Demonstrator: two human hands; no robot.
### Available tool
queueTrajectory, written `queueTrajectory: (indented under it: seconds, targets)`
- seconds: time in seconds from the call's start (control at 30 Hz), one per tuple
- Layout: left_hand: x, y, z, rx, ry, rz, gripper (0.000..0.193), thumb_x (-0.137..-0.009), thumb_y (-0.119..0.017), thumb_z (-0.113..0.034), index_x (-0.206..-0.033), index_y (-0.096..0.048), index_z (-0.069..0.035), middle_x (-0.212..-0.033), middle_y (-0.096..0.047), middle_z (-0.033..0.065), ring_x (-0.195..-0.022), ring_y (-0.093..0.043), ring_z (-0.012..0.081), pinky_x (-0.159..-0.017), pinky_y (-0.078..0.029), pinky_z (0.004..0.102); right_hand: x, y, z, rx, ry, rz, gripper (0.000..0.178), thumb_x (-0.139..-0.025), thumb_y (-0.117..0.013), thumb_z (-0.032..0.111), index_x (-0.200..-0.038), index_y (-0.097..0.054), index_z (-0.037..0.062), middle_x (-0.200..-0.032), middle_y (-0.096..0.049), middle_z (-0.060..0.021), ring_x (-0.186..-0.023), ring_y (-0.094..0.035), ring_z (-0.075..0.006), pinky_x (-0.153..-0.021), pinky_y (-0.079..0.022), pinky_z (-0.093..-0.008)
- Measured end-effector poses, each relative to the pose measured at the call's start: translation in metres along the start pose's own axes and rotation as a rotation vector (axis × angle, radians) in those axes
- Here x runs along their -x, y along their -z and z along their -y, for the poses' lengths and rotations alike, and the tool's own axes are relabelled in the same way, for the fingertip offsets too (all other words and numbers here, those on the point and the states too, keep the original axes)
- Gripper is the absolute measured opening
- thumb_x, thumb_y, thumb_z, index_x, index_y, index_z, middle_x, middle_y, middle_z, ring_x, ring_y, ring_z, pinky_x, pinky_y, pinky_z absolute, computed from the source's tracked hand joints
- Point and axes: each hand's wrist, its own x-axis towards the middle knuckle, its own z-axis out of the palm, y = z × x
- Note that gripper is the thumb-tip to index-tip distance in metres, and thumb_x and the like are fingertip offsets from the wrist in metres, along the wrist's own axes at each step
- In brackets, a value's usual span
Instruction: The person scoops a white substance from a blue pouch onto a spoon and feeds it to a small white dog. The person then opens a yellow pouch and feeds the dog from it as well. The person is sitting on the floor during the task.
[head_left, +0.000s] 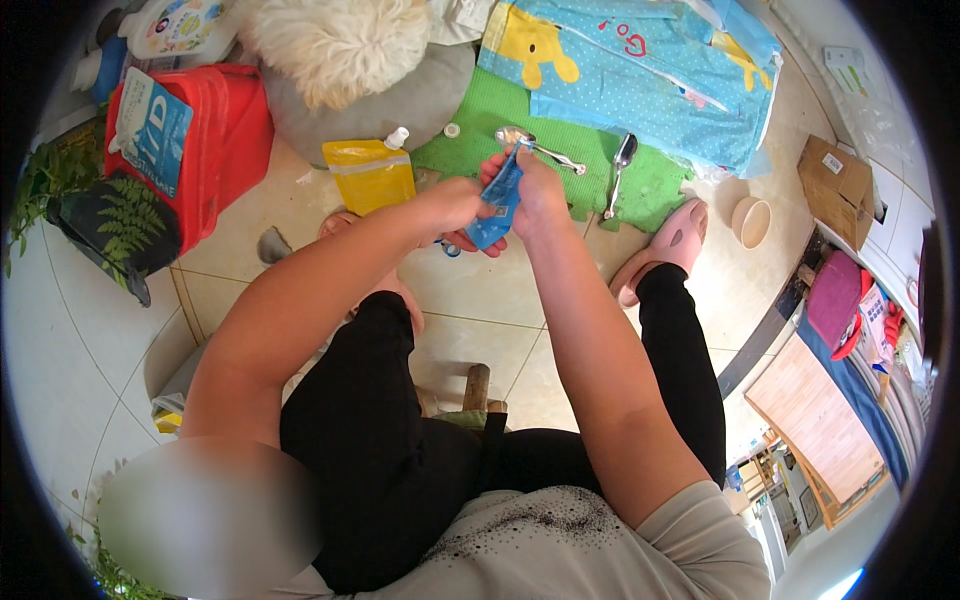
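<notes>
Between my two hands is a small blue packet (497, 207), tilted over the floor. My left hand (458, 205) closes on its left side. My right hand (541, 190) grips its upper right part, and my fingers hide some of it. Just beyond, on a green mat (470, 95), rests a metal spoon (560, 158) with something pale in its bowl. A second metal spoon (617, 180) lies to the right. Left of my hands is a yellow pouch (370, 178) with a white-capped spout. A small round pale cap (451, 130) sits near it.
A fluffy cream-coloured animal (340, 45) lies on a grey cushion (300, 115) at the far left. Beside it stands a red container (225, 140). Blue dotted fabric (640, 75) covers the mat's far side. A beige cup (751, 222) and cardboard box (835, 190) are at right.
</notes>
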Motion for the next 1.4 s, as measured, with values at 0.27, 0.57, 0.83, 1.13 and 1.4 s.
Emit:
queueTrajectory:
  seconds: [0.27, 0.57, 0.83, 1.13, 1.4]
  targets:
    - [0.007, -0.002, -0.005, -0.081, -0.048, -0.043, 0.024, -0.088, -0.036, -0.017, -0.096, -0.051, 0.0, -0.084, -0.061, 0.0136, -0.074, -0.062, 0.0211, -0.06, -0.048, 0.0286, -0.006, 0.005, -0.003, -0.03, -0.004, -0.033, 0.021, -0.091, -0.031, 0.018, -0.094, -0.043, 0.0022, -0.081, -0.055, -0.0139, -0.072, -0.056, -0.0248, -0.064, -0.047, -0.0387]
    - [0.009, -0.01, 0.006, 0.058, -0.148, -0.174, 0.023, -0.082, -0.034, -0.009, -0.091, -0.052, 0.002, -0.081, -0.06, 0.0122, -0.071, -0.062, 0.0202, -0.056, -0.048, 0.0281, -0.001, 0.002, -0.003, -0.045, -0.008, -0.035, 0.02, -0.09, -0.032, 0.019, -0.093, -0.044, 0.0025, -0.081, -0.056, -0.0136, -0.072, -0.057, -0.0252, -0.064, -0.047, -0.0391]
    - [-0.002, -0.011, 0.009, -0.085, -0.151, -0.306, 0.023, -0.079, -0.036, -0.01, -0.083, -0.053, 0.005, -0.064, -0.059, 0.0142, -0.05, -0.06, 0.0224, -0.041, -0.047, 0.031, -0.005, 0.004, -0.008, -0.035, 0.017, -0.03, 0.019, -0.09, -0.032, 0.018, -0.093, -0.043, 0.0028, -0.082, -0.056, -0.0144, -0.073, -0.057, -0.0255, -0.064, -0.047, -0.0394]
    - [-0.002, -0.014, 0.006, -0.796, -0.271, -0.609, 0.038, -0.082, -0.036, -0.022, -0.061, -0.055, 0.003, -0.05, -0.053, 0.0159, -0.048, -0.058, 0.0271, -0.051, -0.046, 0.0396, -0.001, 0.002, -0.005, -0.07, 0.005, -0.03, 0.019, -0.09, -0.032, 0.017, -0.094, -0.043, 0.0021, -0.086, -0.056, -0.0159, -0.077, -0.057, -0.0277, -0.068, -0.047, -0.0406]
    - [-0.006, -0.013, 0.003, -0.914, -0.259, -0.635, 0.043, -0.084, -0.039, -0.034, -0.063, -0.058, -0.001, -0.056, -0.055, 0.0168, -0.061, -0.056, 0.0351, -0.059, -0.043, 0.0449, -0.006, 0.008, -0.006, -0.052, -0.004, -0.014, 0.021, -0.09, -0.03, 0.017, -0.093, -0.043, 0.0012, -0.087, -0.056, -0.0183, -0.078, -0.058, -0.0293, -0.069, -0.047, -0.0396]
